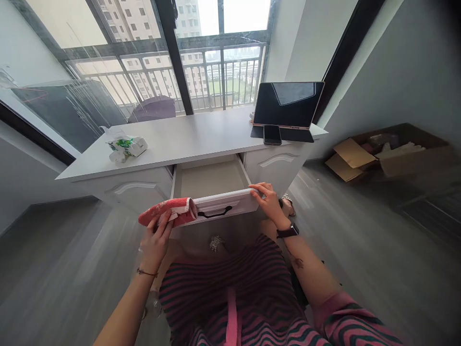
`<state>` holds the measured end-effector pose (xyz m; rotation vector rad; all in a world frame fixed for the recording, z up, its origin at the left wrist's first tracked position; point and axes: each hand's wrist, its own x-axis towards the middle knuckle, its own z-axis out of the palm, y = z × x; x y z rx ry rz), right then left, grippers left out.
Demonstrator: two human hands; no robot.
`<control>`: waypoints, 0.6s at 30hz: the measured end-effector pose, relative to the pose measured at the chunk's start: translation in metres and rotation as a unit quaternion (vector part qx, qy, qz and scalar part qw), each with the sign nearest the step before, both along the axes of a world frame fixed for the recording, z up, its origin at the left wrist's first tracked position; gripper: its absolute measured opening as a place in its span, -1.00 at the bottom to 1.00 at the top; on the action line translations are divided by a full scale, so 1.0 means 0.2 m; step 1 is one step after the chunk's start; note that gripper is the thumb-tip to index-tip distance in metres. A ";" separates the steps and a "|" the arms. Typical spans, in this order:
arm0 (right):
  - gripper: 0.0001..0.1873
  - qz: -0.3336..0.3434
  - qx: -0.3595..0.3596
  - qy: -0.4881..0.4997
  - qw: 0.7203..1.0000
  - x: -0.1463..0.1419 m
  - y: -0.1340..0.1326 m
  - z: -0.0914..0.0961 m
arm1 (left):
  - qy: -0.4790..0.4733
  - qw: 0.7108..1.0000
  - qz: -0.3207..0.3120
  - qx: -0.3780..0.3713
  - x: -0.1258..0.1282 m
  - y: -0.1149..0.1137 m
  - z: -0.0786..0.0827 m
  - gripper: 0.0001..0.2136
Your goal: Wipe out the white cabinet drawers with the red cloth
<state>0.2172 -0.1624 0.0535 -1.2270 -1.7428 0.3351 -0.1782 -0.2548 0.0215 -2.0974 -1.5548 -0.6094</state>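
Note:
My left hand (155, 240) is closed on a folded red cloth (169, 211) and presses it against the left end of the open drawer's front panel (230, 201). My right hand (267, 199) rests on the right top corner of that panel, fingers curled over its edge. The white drawer (211, 180) is pulled out from the middle of the white desk (187, 137) and looks bare inside. A black handle (215, 213) sits on the panel between my hands. I wear a dark watch on my right wrist.
A tablet on a stand (288, 103) and a phone (272, 134) stand at the desk's right end. A tissue pack (127, 145) lies at the left. An open cardboard box (389, 149) sits on the floor to the right. Windows rise behind the desk.

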 end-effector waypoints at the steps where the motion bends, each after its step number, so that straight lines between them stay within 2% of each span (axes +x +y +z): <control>1: -0.70 -0.001 0.000 -0.001 1.000 0.00 0.00 0.00 | -0.022 1.000 0.008 0.007 0.00 0.00 -0.02 -0.58; 4: -0.70 -0.004 0.005 -0.005 1.000 0.00 0.00 0.00 | -0.087 0.995 0.029 0.031 0.02 -0.01 -0.07 -0.61; 7: -0.70 -0.014 0.027 -0.013 0.999 -0.02 -0.01 -0.02 | -0.155 0.985 0.059 0.052 0.10 -0.03 -0.10 -0.62; 11: -0.68 -0.061 0.070 -0.032 0.995 -0.06 -0.02 -0.04 | -0.242 0.964 0.113 -0.004 0.28 -0.03 -0.19 -0.58; 16: -0.68 -0.151 0.094 -0.084 0.981 -0.16 -0.12 -0.05 | -0.395 0.899 0.190 -0.002 0.50 0.04 -0.38 -0.62; 18: -0.69 -0.105 0.104 -0.102 0.984 -0.24 -0.19 -0.07 | -0.449 0.872 0.196 -0.008 0.55 0.06 -0.41 -0.61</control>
